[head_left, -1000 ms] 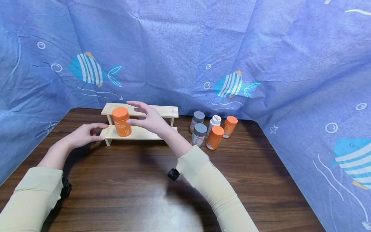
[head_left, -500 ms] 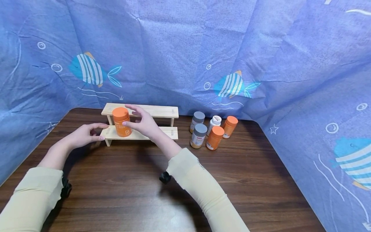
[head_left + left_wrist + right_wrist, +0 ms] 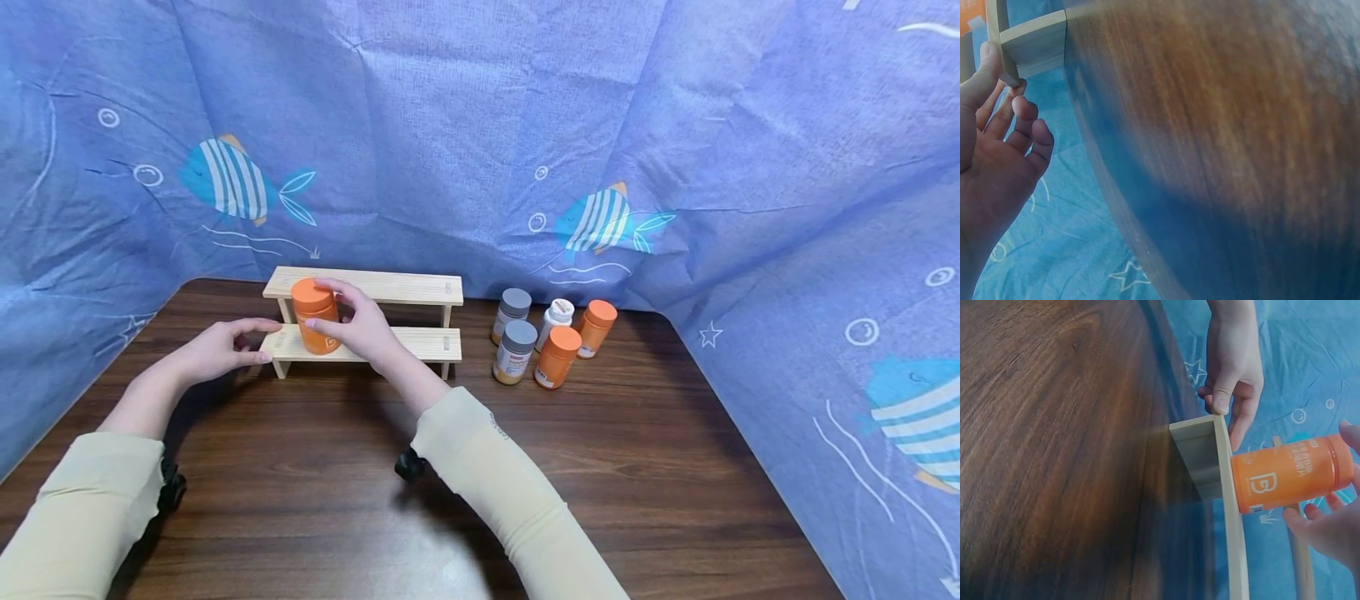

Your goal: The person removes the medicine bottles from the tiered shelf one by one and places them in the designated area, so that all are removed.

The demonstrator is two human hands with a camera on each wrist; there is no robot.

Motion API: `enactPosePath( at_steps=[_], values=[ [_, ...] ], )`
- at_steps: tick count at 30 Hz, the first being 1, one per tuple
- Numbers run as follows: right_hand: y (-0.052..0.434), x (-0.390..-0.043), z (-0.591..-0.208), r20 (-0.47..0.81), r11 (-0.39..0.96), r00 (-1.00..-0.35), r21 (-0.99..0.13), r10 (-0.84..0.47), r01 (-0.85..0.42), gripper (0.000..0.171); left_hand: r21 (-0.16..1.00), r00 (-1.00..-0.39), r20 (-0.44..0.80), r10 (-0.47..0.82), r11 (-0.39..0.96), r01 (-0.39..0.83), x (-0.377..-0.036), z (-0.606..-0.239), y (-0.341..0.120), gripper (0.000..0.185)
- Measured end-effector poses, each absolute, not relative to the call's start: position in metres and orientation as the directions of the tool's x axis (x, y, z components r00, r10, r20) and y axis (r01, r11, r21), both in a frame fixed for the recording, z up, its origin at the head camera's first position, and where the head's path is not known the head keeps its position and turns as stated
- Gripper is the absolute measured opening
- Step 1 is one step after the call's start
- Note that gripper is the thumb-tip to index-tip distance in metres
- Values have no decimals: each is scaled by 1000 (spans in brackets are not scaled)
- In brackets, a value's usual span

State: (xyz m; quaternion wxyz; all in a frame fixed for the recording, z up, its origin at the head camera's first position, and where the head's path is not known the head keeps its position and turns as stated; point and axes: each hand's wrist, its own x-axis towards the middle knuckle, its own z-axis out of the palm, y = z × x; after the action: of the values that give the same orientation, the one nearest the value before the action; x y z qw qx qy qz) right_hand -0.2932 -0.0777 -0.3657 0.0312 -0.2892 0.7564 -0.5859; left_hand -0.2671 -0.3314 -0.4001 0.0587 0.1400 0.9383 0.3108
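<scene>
An orange pill bottle (image 3: 315,315) stands upright at the left end of the lower step of a two-step wooden display rack (image 3: 405,342). My right hand (image 3: 363,329) is spread about it from the right: thumb in front of its body, a finger at the cap. In the right wrist view the thumb tip of the right hand (image 3: 1335,531) seems just clear of the bottle (image 3: 1285,475). My left hand (image 3: 213,350) pinches the lower step's left end; in the left wrist view, the left thumb (image 3: 984,72) presses the board (image 3: 1004,56) with fingers behind it.
Right of the rack stand two grey-capped bottles (image 3: 514,354), a white bottle (image 3: 557,315) and two more orange bottles (image 3: 557,360), (image 3: 596,327), grouped closely. A blue fish-print cloth (image 3: 450,167) hangs behind the dark wooden table (image 3: 315,483).
My right hand has moved left, bringing its thumb and fingers around the orange pill bottle. The bottle, the rack and my left hand have stayed in place.
</scene>
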Motion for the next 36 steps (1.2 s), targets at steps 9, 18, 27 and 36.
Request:
enactPosePath(
  at_steps=[9, 18, 27, 36],
  values=[
    [-83, -296, -372, 304, 90, -829, -917, -470, -388, 57, 601, -954, -20, 300, 766, 228, -267, -402, -332, 57],
    [-86, -296, -373, 329, 91, -846, -912, -420, -400, 47, 600, -953, -13, 301, 765, 234, -268, -402, -332, 57],
    [-88, -298, -371, 331, 121, -871, -910, -362, -396, 38, 599, -955, -11, 295, 767, 230, -268, -401, -332, 56],
    [-86, -297, -372, 352, 119, -870, -903, -344, -412, 37, 605, -954, -9, 301, 761, 234, -268, -403, -332, 57]
  ],
)
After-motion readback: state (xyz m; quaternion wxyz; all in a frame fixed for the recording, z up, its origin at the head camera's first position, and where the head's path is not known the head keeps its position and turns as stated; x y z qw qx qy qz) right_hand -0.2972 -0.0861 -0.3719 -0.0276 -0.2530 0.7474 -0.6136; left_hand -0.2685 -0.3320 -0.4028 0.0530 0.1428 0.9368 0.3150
